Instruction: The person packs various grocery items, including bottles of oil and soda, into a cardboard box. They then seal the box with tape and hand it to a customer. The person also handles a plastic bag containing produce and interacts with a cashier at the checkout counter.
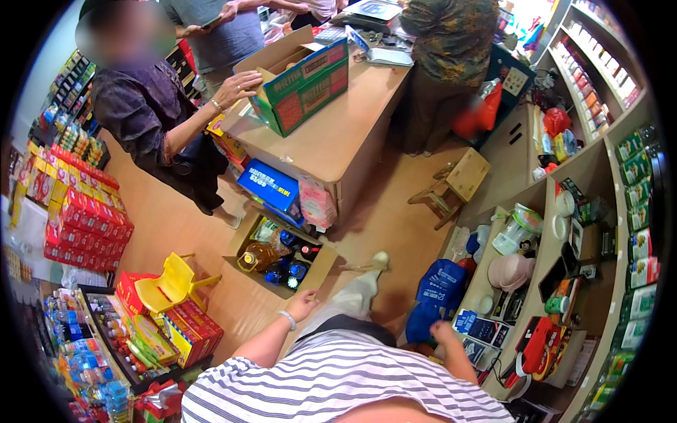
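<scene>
My left hand (303,305), with a bracelet on its wrist, hangs in front of my body, its fingers loosely bent. Nearest to it is an open cardboard box (323,267) on the floor, filled with bottles; a large bottle of brown oil (255,257) stands out. I see nothing in this hand, but its palm is hidden. On the other side, my right hand (442,332) is curled beside a blue bag (442,281); whether it touches the bag or holds anything is unclear. Close by, a blue printed packet (466,320) rests on the shelf.
A wooden counter (365,113) ahead bears an open green carton (309,79); a person (143,116) touches it. Another person (449,47) stands behind the counter. A wooden stool (457,177) stands right, a yellow chair (166,285) sits on boxes left, and shelves (539,222) line my right.
</scene>
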Demonstrator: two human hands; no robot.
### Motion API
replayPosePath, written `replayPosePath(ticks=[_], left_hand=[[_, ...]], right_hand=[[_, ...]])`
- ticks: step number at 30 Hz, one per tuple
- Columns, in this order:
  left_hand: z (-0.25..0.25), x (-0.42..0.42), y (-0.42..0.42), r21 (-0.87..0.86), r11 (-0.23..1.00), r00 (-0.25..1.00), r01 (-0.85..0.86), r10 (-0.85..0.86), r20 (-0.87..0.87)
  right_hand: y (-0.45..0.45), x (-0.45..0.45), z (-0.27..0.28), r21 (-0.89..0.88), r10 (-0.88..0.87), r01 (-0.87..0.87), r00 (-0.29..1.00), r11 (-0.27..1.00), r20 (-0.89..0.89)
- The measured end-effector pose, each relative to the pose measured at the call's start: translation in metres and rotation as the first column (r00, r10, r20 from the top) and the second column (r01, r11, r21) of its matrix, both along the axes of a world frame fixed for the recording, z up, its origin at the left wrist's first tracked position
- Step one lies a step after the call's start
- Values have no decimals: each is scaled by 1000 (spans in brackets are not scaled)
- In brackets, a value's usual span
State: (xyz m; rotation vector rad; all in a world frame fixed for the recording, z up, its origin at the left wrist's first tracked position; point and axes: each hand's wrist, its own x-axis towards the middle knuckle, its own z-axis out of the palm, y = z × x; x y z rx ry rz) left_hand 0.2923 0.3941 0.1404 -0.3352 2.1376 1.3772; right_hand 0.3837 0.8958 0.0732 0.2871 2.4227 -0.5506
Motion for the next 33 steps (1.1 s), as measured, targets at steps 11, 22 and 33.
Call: replayPosePath(ticks=[11,22,33], left_hand=[[81,-208,-12,296,826,752,-480,561,-345],[220,-381,-54,278,828,347,-487,476,-808],[156,-466,-40,155,590,207,-792,499,-841]], right_hand=[[-93,-372,133,-574,-48,-76,979,815,-197],[-185,-679,246,-829,-203,-236,902,508,-381],[-304,-854,276,-537,386,-805,593,252,-707]])
